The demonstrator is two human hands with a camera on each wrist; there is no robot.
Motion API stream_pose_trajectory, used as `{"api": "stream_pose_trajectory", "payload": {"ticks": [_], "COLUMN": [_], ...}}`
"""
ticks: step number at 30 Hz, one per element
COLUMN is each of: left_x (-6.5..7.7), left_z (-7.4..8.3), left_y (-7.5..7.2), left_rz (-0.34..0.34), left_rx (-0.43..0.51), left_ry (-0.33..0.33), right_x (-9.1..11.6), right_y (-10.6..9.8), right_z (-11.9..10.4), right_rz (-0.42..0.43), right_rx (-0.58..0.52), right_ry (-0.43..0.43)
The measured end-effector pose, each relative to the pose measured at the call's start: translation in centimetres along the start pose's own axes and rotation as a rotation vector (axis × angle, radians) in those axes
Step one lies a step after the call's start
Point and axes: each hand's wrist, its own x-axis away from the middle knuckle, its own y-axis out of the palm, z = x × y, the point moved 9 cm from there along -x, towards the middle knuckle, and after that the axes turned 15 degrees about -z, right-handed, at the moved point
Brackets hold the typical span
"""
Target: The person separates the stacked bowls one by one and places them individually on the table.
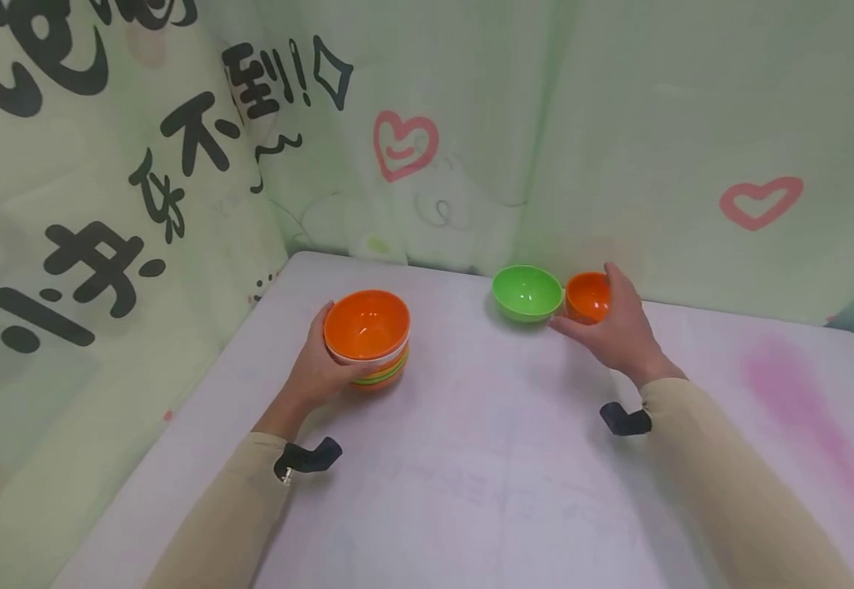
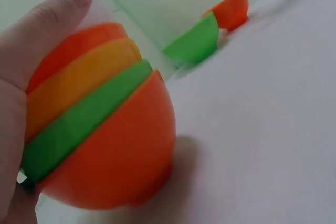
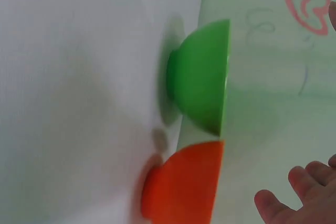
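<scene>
My left hand (image 1: 316,368) grips a stack of nested bowls (image 1: 368,325) at the left of the table, thumb along the near side. In the left wrist view the stack's lowest bowl (image 2: 126,145) is orange, with green, yellow-orange, orange and white bowls above it. An orange bowl (image 1: 582,296) and a green bowl (image 1: 526,294) stand upright side by side at the table's back edge. Over the orange one is my right hand (image 1: 622,335), thumb and fingers spread. In the right wrist view, its fingers (image 3: 303,182) are apart from the orange bowl's rim.
The white table (image 1: 471,458) carries a pink smear (image 1: 788,376) at its right. Behind it hangs a pale green curtain (image 1: 662,147) with heart drawings, close to the two bowls. Another curtain with black lettering (image 1: 96,270) runs along the left edge.
</scene>
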Motion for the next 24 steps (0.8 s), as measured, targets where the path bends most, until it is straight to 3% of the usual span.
{"api": "stream_pose_trajectory", "payload": {"ticks": [6,12,17,24], "left_x": [0.0,-0.3,-0.1,0.2], "left_z": [-0.7,-0.9,-0.9,-0.7], "left_y": [0.4,0.7,0.6,0.5], "left_rz": [-0.028,-0.025,-0.008,0.002], "left_rx": [0.033,0.062,0.032,0.001], "left_ry": [0.053,0.076,0.053,0.065], "right_x": [0.3,-0.6,-1.4,-2.9], "right_y": [3.2,6.8,9.7,13.9], "right_z": [-4.8,-8.5,-12.1,-15.7], "right_rz": [-0.079,-0.172,-0.243,-0.358], "right_rx": [0.021,-0.08,-0.155,-0.164], "right_ry": [-0.16,-0.193,-0.257,-0.295]}}
